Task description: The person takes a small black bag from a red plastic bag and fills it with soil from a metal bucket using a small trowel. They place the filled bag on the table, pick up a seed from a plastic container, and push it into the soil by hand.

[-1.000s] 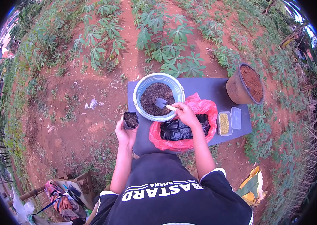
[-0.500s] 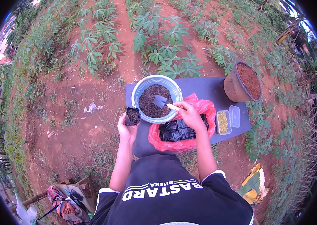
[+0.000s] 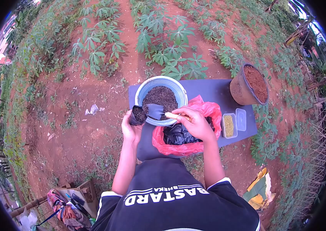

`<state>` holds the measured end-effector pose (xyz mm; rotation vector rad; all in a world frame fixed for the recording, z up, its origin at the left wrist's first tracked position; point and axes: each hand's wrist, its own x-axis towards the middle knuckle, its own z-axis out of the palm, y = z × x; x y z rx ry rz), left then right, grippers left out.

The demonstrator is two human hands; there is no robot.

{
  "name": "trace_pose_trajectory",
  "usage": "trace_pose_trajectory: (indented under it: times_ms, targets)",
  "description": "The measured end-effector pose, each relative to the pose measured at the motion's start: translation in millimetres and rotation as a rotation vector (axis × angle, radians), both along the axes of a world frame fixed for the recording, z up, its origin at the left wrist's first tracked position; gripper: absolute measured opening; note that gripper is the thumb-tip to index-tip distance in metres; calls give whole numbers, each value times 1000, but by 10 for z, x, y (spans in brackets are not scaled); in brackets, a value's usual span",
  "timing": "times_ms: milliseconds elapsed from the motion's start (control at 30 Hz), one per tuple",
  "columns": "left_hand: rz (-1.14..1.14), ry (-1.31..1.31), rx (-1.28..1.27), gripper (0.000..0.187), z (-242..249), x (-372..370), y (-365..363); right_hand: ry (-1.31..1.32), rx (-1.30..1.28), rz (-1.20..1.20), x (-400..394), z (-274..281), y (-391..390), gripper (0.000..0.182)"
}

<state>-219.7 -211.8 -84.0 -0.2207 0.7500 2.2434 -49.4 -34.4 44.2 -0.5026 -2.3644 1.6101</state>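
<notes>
Left hand (image 3: 131,130) wrapped around a small black grow bag (image 3: 138,115) of dark soil, held tilted against the rim of the blue bucket (image 3: 145,89) – just left of it, over the red earth. Right hand (image 3: 196,122) closed on the pale handle of a trowel (image 3: 156,112), blade tipped at the bag's mouth. Beside the wrist, on the grey mat (image 3: 213,91) – red plastic bag (image 3: 209,111)

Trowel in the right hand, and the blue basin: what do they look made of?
Trowel: dull grey blade, probably metal; pale handle, likely wood, mostly hidden by the right hand. Blue basin: smooth, evenly coloured wall and rounded rim suggest moulded plastic.
</notes>
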Motion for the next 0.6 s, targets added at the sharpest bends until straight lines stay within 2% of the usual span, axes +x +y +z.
trace_pose_trajectory:
  times_ms: [167,333,500,533,600]
  targets:
    - [-17,64,6,24,123,32,3,-36,218,122,-80,142,-146,21]
    - [-27,83,7,21,135,64,-44,-48,274,73,-100,219,-231,28]
    - [-35,43,-30,19,129,133,-90,92,-109,17,-120,139,-216,38]
    - [-37,34,-32,19,119,143,-99,91,-111,18,-128,134,-228,38]
    - [-44,27,-26,20,116,177,-104,203,-344,-42,-151,139,-274,31]
